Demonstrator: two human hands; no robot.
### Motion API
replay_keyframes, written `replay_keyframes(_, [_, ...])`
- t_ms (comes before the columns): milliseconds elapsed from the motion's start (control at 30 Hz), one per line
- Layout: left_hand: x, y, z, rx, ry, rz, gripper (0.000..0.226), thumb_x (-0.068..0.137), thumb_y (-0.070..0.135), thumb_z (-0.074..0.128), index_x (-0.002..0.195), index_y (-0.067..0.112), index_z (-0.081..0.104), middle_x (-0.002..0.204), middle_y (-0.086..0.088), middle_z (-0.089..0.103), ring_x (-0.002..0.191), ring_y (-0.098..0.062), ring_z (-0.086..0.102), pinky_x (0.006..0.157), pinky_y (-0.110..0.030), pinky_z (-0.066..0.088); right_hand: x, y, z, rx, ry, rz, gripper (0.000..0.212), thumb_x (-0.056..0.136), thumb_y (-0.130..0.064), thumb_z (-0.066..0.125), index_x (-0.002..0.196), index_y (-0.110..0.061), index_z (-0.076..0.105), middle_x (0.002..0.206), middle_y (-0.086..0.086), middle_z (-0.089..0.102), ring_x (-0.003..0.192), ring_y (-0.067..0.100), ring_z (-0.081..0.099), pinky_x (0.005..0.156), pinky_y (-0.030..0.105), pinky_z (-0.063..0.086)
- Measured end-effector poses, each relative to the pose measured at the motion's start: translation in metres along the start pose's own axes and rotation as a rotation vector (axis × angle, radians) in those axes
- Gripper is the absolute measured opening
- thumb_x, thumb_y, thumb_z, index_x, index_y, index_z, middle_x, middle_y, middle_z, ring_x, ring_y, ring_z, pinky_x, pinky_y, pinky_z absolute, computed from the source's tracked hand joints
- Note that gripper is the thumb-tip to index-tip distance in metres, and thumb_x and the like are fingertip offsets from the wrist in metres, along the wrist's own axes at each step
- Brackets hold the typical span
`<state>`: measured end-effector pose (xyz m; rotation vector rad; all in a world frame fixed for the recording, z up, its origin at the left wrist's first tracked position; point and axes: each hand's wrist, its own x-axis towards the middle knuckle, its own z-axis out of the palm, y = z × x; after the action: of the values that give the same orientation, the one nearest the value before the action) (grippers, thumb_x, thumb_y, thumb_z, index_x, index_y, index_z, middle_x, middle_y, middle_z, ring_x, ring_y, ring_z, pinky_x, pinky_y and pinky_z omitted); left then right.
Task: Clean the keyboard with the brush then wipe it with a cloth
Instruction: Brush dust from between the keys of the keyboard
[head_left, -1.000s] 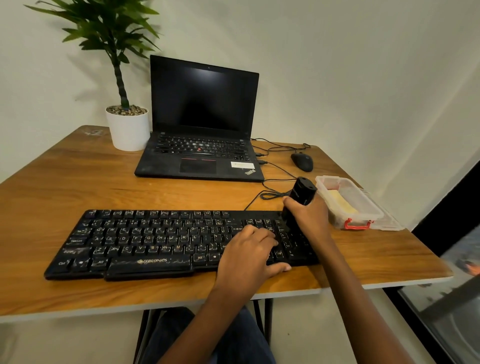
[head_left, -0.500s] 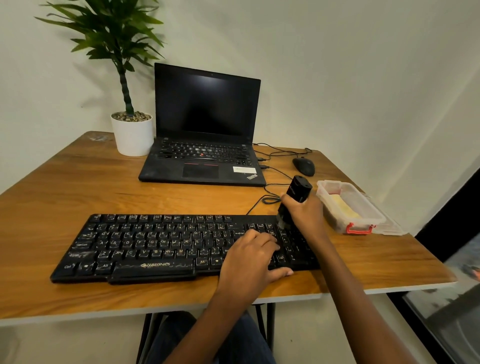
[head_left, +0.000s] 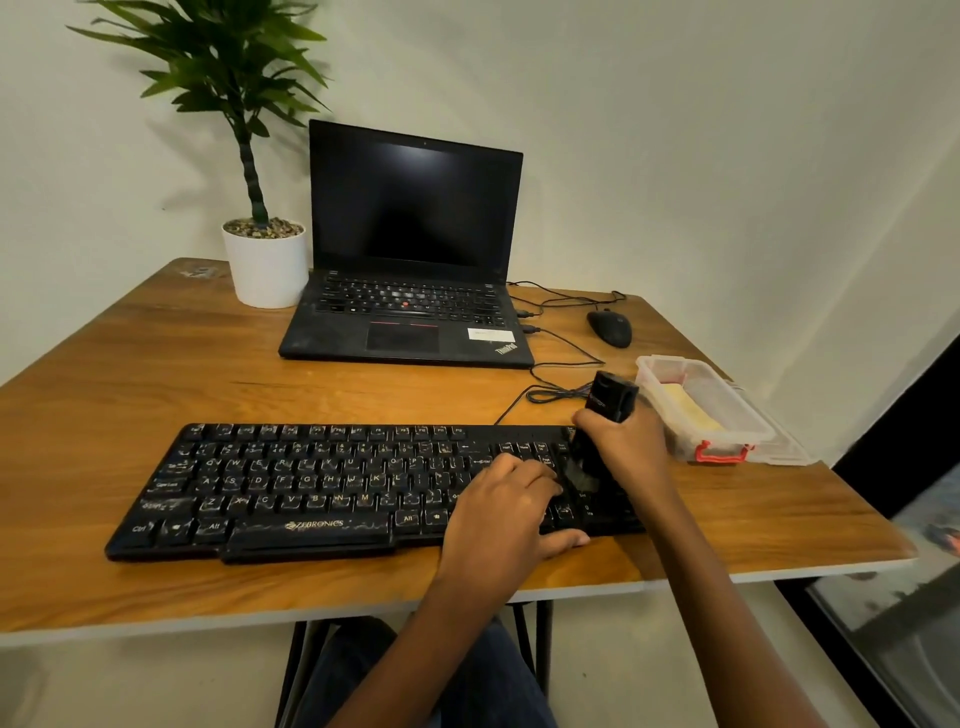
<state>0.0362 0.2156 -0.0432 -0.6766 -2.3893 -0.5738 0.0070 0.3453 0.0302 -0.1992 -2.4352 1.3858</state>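
At the right end of the keyboard (head_left: 363, 483), toward the front of the desk (head_left: 156, 374): I am logging the brush (head_left: 605, 410), black, standing nearly upright with its top leaning away and to the right, its bristle end down on the number-pad keys. Right grip (head_left: 631, 444): wrapping closed around the brush's middle, with the top end showing above the knuckles. Left grip (head_left: 506, 512): lying just beside the bristles, on the keys left of the number pad, fingers loosely spread and pressing down, thumb at the front edge, holding nothing; I am reading it as steadying the board. Governing relation: the keyboard's long axis is running left to right across the desk, and nearly all of it is lying to the left of the brush, beyond the left grip. I am therefore judging that the coming strokes are needing to travel leftward along the rows, with the left grip sitting in their path. Cloth: a pale yellow piece (head_left: 685, 410) is lying in the clear box (head_left: 719, 451) just right of the right grip; I am taking it for the cloth but cannot confirm. Wiping is not yet begun.
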Motion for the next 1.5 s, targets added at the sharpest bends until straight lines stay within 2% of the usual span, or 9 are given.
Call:
replay_keyframes(200, [0.000,0.000,0.002,-0.015,0.011,0.005,0.048,0.058,0.061,0.076,0.086,0.022,0.074,0.090,0.013,0.068,0.084,-0.008,0.062,0.068,-0.021,0.054,0.013,-0.009,0.018,-0.036,0.064,-0.109,0.031,0.084,-0.027,0.065,0.070,-0.031,0.038,0.073,-0.010,0.051,0.079,0.019,0.057,0.074,0.038,0.048])
replay_keyframes(300, [0.000,0.000,0.002,-0.009,0.012,0.001,0.048,0.057,0.062,0.076,0.085,0.023,0.074,0.089,0.014,0.068,0.083,-0.008,0.061,0.067,-0.021,0.053,-0.002,-0.002,0.010,-0.033,0.023,-0.071,0.021,0.081,-0.024,0.067,0.074,-0.027,0.047,0.077,-0.001,0.059,0.078,0.020,0.059,0.074,0.037,0.049])
replay_keyframes(467, [0.000,0.000,0.001,0.005,0.014,-0.005,0.049,0.057,0.064,0.075,0.084,0.023,0.073,0.087,0.014,0.067,0.081,-0.008,0.061,0.066,-0.020,0.052,-0.027,0.009,-0.015,0.075,-0.034,0.003,0.019,0.079,-0.012,0.067,0.075,-0.024,0.053,0.076,-0.002,0.061,0.074,0.013,0.059,0.074,0.038,0.050])
replay_keyframes(700, [0.000,0.000,0.001,0.000,0.005,0.000,0.048,0.059,0.064,0.074,0.087,0.024,0.073,0.091,0.015,0.067,0.085,-0.006,0.060,0.069,-0.019,0.052,0.014,0.002,0.012,-0.044,-0.004,-0.025,0.019,0.081,-0.026,0.065,0.072,-0.027,0.048,0.077,-0.002,0.060,0.080,0.020,0.061,0.077,0.041,0.052])
replay_keyframes(833, [0.000,0.000,0.001,-0.006,0.004,0.007,0.048,0.059,0.062,0.076,0.087,0.023,0.073,0.091,0.013,0.068,0.085,-0.007,0.061,0.069,-0.020,0.052,0.025,0.000,0.020,-0.041,0.045,-0.101,0.020,0.084,-0.034,0.063,0.088,-0.016,0.056,0.083,-0.002,0.063,0.081,0.016,0.062,0.074,0.037,0.053])
replay_keyframes(1000, [0.000,0.001,0.000,0.000,0.001,-0.008,0.048,0.058,0.063,0.074,0.086,0.024,0.073,0.088,0.015,0.067,0.083,-0.007,0.061,0.067,-0.020,0.052,-0.012,0.009,0.002,-0.043,0.022,-0.058,0.014,0.080,-0.021,0.066,0.075,-0.019,0.053,0.074,-0.002,0.060,0.072,0.014,0.059,0.071,0.037,0.050])
replay_keyframes(1167, [0.001,0.000,0.000,0.001,0.009,0.007,0.048,0.057,0.064,0.075,0.085,0.024,0.073,0.088,0.015,0.067,0.082,-0.007,0.061,0.065,-0.019,0.052,-0.025,0.009,-0.019,-0.006,-0.052,-0.038,0.021,0.080,-0.014,0.067,0.072,-0.025,0.050,0.072,-0.005,0.059,0.070,0.008,0.057,0.063,0.027,0.046])
replay_keyframes(1333, [0.000,0.000,0.001,0.003,0.012,0.013,0.048,0.058,0.064,0.075,0.085,0.024,0.074,0.088,0.014,0.068,0.082,-0.007,0.061,0.067,-0.019,0.052,0.014,0.007,0.007,-0.058,-0.023,-0.035,0.015,0.081,-0.028,0.064,0.075,-0.028,0.051,0.079,-0.002,0.061,0.081,0.017,0.061,0.076,0.037,0.051])
replay_keyframes(1500, [0.001,0.001,0.000,-0.001,0.014,0.014,0.047,0.068,0.066,0.057,0.087,0.026,0.073,0.091,0.016,0.067,0.085,-0.005,0.060,0.069,-0.019,0.053,0.026,0.003,0.019,-0.025,0.053,-0.123,0.015,0.083,-0.031,0.064,0.087,-0.018,0.058,0.083,-0.001,0.063,0.081,0.017,0.062,0.073,0.036,0.050])
